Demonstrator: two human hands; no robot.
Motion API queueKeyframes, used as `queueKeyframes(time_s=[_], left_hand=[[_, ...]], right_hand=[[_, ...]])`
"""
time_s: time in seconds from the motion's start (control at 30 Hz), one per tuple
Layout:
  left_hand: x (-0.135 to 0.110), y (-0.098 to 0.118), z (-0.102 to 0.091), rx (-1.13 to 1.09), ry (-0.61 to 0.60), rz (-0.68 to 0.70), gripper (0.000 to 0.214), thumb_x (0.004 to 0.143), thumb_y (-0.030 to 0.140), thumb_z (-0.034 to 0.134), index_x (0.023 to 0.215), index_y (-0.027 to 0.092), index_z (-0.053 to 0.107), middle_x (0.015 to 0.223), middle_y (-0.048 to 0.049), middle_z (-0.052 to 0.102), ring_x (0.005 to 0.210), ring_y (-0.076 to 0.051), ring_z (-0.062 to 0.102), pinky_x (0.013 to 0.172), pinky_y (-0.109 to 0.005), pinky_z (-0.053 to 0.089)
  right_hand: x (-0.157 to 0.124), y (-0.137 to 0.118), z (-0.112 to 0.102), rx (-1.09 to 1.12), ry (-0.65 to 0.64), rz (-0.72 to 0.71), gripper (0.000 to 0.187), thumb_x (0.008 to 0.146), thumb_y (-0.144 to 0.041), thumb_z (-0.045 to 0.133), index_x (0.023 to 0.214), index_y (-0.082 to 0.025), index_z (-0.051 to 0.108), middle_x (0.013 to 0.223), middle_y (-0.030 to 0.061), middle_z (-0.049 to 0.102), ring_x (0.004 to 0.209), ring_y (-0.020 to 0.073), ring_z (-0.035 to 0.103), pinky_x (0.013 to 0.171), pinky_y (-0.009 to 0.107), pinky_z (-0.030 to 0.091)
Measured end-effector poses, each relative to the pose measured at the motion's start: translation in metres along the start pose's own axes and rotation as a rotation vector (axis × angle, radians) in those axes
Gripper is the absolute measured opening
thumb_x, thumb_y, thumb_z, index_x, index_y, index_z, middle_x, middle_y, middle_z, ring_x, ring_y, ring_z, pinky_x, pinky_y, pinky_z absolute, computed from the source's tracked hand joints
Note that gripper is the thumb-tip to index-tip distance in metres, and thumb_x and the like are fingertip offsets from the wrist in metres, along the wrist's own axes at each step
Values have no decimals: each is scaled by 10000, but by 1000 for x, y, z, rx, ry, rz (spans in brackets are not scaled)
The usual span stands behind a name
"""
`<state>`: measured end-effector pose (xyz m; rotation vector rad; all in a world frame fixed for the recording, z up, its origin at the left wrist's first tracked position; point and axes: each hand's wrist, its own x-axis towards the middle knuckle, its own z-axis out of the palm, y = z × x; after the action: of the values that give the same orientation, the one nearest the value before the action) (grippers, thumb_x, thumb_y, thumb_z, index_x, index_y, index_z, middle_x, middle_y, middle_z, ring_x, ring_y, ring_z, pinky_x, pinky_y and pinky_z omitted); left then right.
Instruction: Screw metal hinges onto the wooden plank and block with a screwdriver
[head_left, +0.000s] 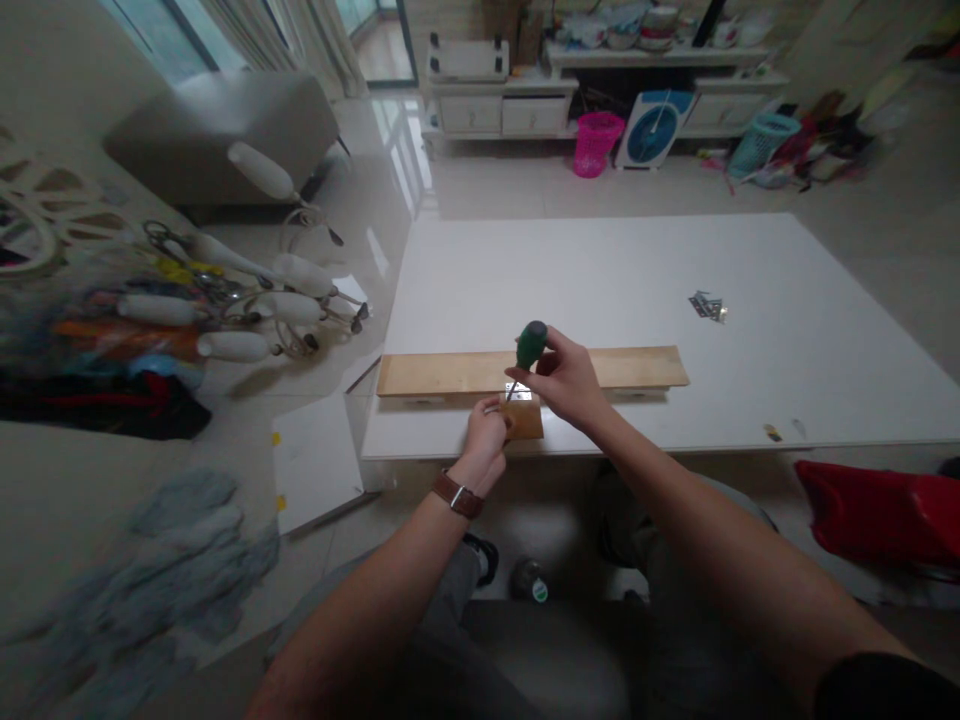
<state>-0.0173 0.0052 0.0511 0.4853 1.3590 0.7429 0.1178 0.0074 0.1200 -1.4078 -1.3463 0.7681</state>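
Observation:
A long pale wooden plank (450,372) lies across the near part of a white table (600,270). A small wooden block (527,420) sits against its near edge, joined by a metal hinge (520,392). My right hand (568,378) is closed round a green-handled screwdriver (530,346), whose tip points down at the hinge. My left hand (486,432), with a brown watch strap at the wrist, is closed in a pinch beside the small block, steadying something small at the screwdriver's tip.
A small heap of metal screws (708,306) lies on the table's right side. White furniture legs (247,310) and tools lie on the floor at the left. A red bag (877,510) sits at the right. A pink basket (596,142) and fan (654,128) stand by the far cabinet.

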Motion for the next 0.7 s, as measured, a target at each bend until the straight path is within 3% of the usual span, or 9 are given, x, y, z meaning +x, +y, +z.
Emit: queueKeyframes(time_s=[0.23, 0.4, 0.6, 0.7], left_hand=[[2, -1, -1, -11, -18, 15, 505, 610, 3, 633, 1077, 192, 602, 889, -36, 669, 721, -150, 609, 673, -269, 426], [3, -3, -2, 36, 5, 5, 535, 587, -19, 585, 1077, 195, 599, 851, -26, 646, 712, -150, 589, 642, -262, 389], [6, -5, -4, -26, -34, 12, 530, 581, 1, 580, 1070, 204, 595, 899, -31, 658, 744, -162, 616, 662, -269, 432], [5, -4, -3, -35, -28, 16, 519, 575, -3, 572, 1052, 199, 595, 892, -31, 659, 743, -159, 616, 674, -269, 444]], right_hand=[[0, 0, 1, 94, -17, 15, 347, 756, -302, 807, 1069, -217, 682, 940, 45, 769, 761, 179, 671, 705, 348, 534], [0, -5, -1, 64, -112, 7, 297, 780, -254, 725, 1069, -227, 664, 1008, 37, 772, 675, 138, 630, 589, 299, 474], [-1, -2, 1, -58, -10, -37, 305, 751, -320, 831, 997, -230, 674, 851, -1, 681, 658, 135, 548, 620, 316, 452], [-1, -2, 1, -66, -5, -47, 320, 754, -315, 824, 1026, -220, 686, 873, 13, 701, 698, 149, 572, 665, 330, 477]])
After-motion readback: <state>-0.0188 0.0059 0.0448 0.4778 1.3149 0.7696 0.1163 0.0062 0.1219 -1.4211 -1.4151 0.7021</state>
